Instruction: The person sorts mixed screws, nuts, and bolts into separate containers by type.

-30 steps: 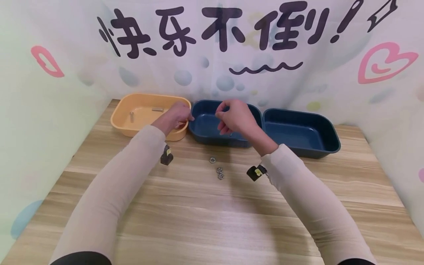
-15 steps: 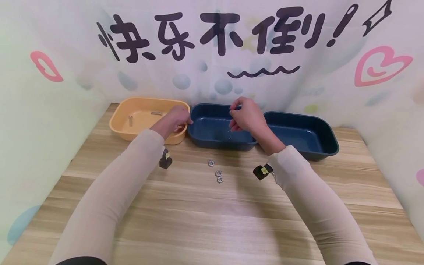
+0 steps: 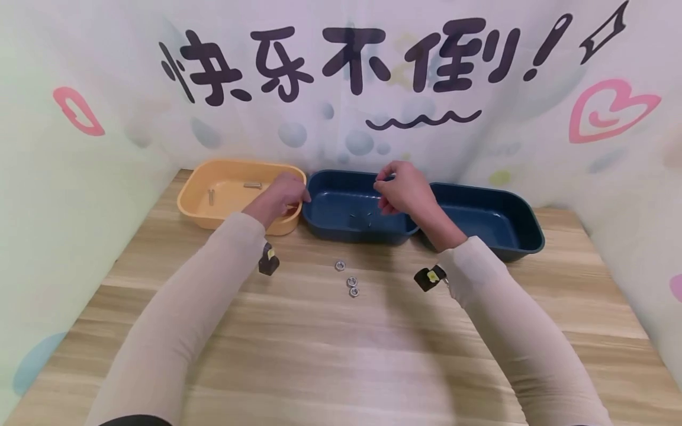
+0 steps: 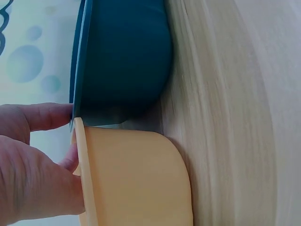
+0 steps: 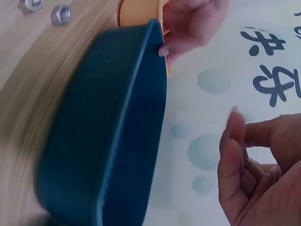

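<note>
My left hand point(image 3: 285, 192) grips the adjoining rims of the orange-yellow bin point(image 3: 187, 208) and the middle dark blue bin point(image 3: 319, 226). Its thumb bends over the blue rim, while the other fingers are inside the yellow one, partly hidden. Above the right part of the middle bin, my right hand point(image 3: 407, 190) has thumb and forefinger tips together, and nothing shows between them in the right wrist view. Small thin pieces point(image 3: 370, 223) lie on that bin's floor. Two silver bolts, one upright in the view point(image 3: 211, 197) and one crosswise bolt point(image 3: 253, 185), rest in the yellow bin.
A second dark blue bin point(image 3: 524, 245) stands at the right end of the row. Three hex nuts lie on the wooden table, one nut point(image 3: 340, 266) apart from a touching pair of nuts point(image 3: 353, 282). A printed cloth point(image 3: 240, 133) hangs behind the bins.
My right hand has shifted rightward over the middle blue bin, and more of the small thin pieces on its floor now show. My left hand keeps its place at the rims.
</note>
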{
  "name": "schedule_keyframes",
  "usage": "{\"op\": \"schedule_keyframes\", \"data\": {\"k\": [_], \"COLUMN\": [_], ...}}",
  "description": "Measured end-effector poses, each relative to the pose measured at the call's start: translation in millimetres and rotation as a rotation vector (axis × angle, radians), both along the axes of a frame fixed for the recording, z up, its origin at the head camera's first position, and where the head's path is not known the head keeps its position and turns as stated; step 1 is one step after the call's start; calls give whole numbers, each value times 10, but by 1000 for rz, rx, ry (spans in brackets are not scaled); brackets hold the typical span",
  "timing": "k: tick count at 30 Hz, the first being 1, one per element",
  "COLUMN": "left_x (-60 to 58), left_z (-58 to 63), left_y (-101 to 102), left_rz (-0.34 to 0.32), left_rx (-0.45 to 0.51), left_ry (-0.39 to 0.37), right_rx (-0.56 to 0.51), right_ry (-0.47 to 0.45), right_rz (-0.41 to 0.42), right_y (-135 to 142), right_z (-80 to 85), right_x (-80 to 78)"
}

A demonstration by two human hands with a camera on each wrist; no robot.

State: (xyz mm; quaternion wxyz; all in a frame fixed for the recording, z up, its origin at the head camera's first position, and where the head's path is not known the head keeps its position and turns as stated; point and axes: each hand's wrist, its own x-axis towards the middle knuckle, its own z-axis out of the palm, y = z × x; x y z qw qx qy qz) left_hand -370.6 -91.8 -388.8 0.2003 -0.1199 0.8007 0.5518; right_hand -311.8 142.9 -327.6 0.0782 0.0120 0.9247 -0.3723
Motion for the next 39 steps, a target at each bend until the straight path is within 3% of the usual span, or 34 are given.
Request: {"op": "schedule_keyframes", "data": {"k": [5,9,12,15,17,21,26,29,32,39], "left_x": [60,138,249,446,630,1048,1495,1651,1701,1633], "left_z": [61,185,307,410,462,489,336,149,-68,-510], "left_y": [-19,-35,-16,40,77,135,177,212,265,404], "left_rz": [25,32,49,70,49,-80,-201,-239,-235,-202], "left_rx": [68,103,79,88,111,161,216,227,242,286], "left_ry": [13,108,218,342,425,478,357,251,150,-33], "right_rx": [41,71,85,100,119,117,114,146,156,77], "right_ry": [-2,12,21,17,2,-66,-159,-191,-190,-271], "right_rz": [-43,-86,-110,-124,-130,-150,-208,-245,-298,-435], "right_y": [174,391,598,840,1021,1430,1932,2227,2501,2935], "right_z": [69,132,177,216,249,299,312,296,247,-28], "right_x": [-67,-100,-91,-78,-71,-83,-153,-170,-159,-61]}}
